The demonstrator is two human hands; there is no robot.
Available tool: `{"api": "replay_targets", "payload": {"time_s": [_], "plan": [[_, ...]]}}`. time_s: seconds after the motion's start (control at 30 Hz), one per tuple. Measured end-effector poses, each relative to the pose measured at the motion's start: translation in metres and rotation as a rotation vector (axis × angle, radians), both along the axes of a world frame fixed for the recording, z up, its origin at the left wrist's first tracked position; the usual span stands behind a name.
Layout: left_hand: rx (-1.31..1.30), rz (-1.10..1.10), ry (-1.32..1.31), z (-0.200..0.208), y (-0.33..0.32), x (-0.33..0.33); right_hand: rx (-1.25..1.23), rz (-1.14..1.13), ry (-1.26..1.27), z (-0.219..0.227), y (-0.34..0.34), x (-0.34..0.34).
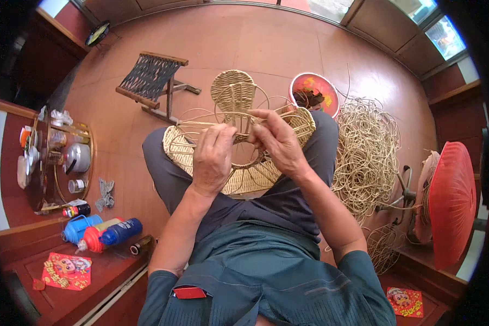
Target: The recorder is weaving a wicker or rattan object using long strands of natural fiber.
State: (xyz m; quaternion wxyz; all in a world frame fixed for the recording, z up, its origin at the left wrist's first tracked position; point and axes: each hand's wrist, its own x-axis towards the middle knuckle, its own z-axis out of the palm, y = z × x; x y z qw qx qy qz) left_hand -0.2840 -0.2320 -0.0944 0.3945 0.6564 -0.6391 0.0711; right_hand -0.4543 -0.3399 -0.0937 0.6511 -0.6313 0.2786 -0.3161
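Note:
A half-woven straw-coloured piece (248,183) rests on my lap between my knees. It has a broad curved woven body, thin bare hoops, and a round woven disc (231,89) standing at its far end. My left hand (213,157) is closed with fingertips pinching the frame near the middle. Close beside it on the right, my right hand (279,140) pinches a cord or rod of the same frame between thumb and forefinger. The fingers hide the exact strand that each holds.
A large heap of loose cord (367,157) lies right of my knee, near a pink basin (314,93) with brown scraps. A folding stool (155,81) stands far left. Left are a shelf cart with a kettle (77,158) and flasks (120,232); right, a red cushioned seat (453,204).

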Motion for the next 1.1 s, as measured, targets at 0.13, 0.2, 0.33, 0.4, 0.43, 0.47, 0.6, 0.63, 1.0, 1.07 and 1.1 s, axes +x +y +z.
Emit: {"api": "replay_targets", "payload": {"time_s": [0.13, 0.2, 0.33, 0.4, 0.43, 0.47, 0.6, 0.63, 1.0, 1.07, 1.1], "plan": [[0.054, -0.013, -0.012, 0.002, 0.001, -0.001, -0.106, -0.004, 0.101, 0.006, -0.012, -0.016], [0.056, -0.01, -0.02, 0.002, 0.0, 0.0, -0.064, -0.034, 0.078, 0.016, -0.015, -0.015], [0.035, 0.02, -0.002, 0.002, -0.006, -0.004, -0.241, -0.167, 0.038, 0.026, -0.02, -0.002], [0.008, 0.04, 0.015, -0.002, -0.009, -0.006, -0.505, -0.163, 0.116, 0.037, -0.022, 0.009], [0.005, 0.072, 0.028, -0.006, -0.011, -0.008, -0.507, -0.163, 0.116, 0.036, -0.022, 0.014], [0.002, 0.104, 0.042, -0.008, -0.013, -0.009, -0.583, -0.176, 0.146, 0.033, -0.021, 0.02], [-0.027, 0.108, 0.038, -0.012, -0.013, -0.009, -1.025, -0.2, 0.325, 0.025, -0.011, 0.025], [-0.056, 0.095, 0.023, -0.013, -0.014, -0.01, -1.087, -0.153, 0.368, 0.023, -0.011, 0.025], [-0.019, 0.08, 0.009, -0.014, -0.005, -0.01, -0.907, -0.029, 0.587, 0.036, -0.017, 0.047], [0.0, 0.074, 0.005, -0.016, -0.005, -0.009, -0.915, -0.031, 0.56, 0.035, -0.019, 0.047], [0.0, 0.076, 0.007, -0.016, -0.005, -0.01, -0.969, -0.057, 0.516, 0.035, -0.019, 0.047]]}}
